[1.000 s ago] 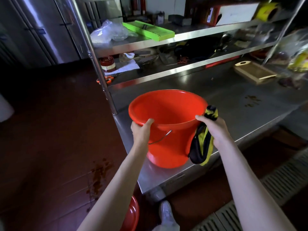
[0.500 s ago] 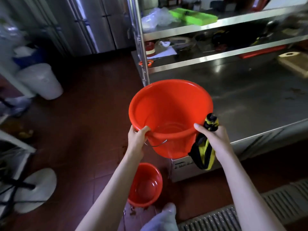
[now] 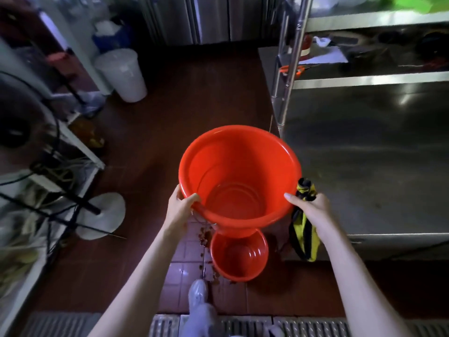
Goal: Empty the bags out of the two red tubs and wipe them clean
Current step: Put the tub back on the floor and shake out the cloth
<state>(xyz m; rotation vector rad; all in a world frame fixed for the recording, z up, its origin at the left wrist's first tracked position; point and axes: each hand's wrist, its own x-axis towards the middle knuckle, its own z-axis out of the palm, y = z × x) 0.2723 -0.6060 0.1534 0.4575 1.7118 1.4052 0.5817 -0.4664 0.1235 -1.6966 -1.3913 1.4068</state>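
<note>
I hold a large red tub (image 3: 239, 166) in the air over the floor, its inside empty. My left hand (image 3: 181, 209) grips its near-left rim, thumb over the edge. My right hand (image 3: 309, 209) touches the near-right rim with the thumb while it grips a black and yellow cloth (image 3: 302, 239), which hangs down beside the tub. A second, smaller-looking red tub (image 3: 239, 256) stands on the floor directly below, also empty and partly hidden by the held one.
A steel table (image 3: 376, 166) with shelves above stands at the right. Dark crumbs (image 3: 205, 235) lie on the tiles beside the lower tub. A white bucket (image 3: 122, 74) and a cluttered rack (image 3: 48, 166) stand left. A floor drain grate (image 3: 243, 325) runs along the bottom, by my shoe (image 3: 198, 291).
The tub has come off the steel table and moved left and down, until it hangs over the second tub on the floor. Both hands kept their grips.
</note>
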